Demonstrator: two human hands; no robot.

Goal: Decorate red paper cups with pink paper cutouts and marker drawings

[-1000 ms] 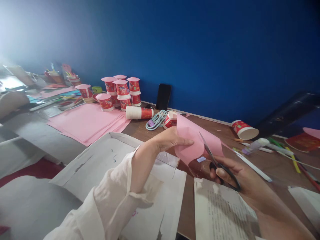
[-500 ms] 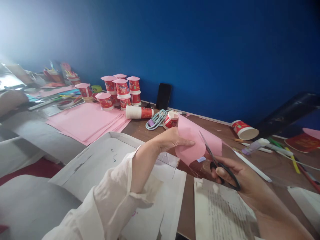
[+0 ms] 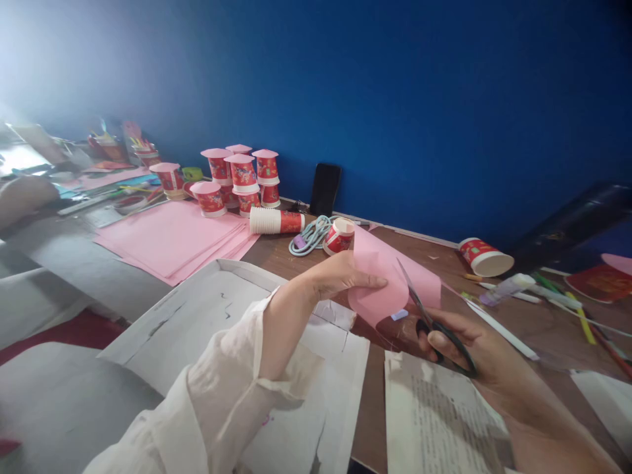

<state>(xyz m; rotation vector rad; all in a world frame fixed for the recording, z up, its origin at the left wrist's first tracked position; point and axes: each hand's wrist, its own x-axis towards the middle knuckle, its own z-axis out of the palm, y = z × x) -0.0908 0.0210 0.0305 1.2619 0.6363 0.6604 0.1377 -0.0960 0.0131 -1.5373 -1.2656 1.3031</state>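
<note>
A sheet of pink paper (image 3: 378, 263) is pinched in my left hand (image 3: 340, 273), thumb on top, held up above the table. The sheet's lower left part has a rounded edge, and its right side curls. My right hand (image 3: 459, 345) grips the black handles of a pair of scissors (image 3: 419, 306), fingers through the loops. The blades point up and to the left, lying along the paper between its rounded part and the curled part. Below the paper lies a small pale-blue piece (image 3: 399, 315). Directly behind it stands a red and white paper cup (image 3: 338, 237).
Several red cups with pink tops (image 3: 241, 172) are stacked by the blue wall. Pink sheets (image 3: 172, 237) lie at left, near another person's hand (image 3: 27, 197). A phone (image 3: 325, 189) leans on the wall. White paper (image 3: 306, 408) and a printed page (image 3: 444, 415) lie in front.
The whole view has shifted slightly. My hands, the pink paper and the scissors hold nearly the same position relative to each other.
</note>
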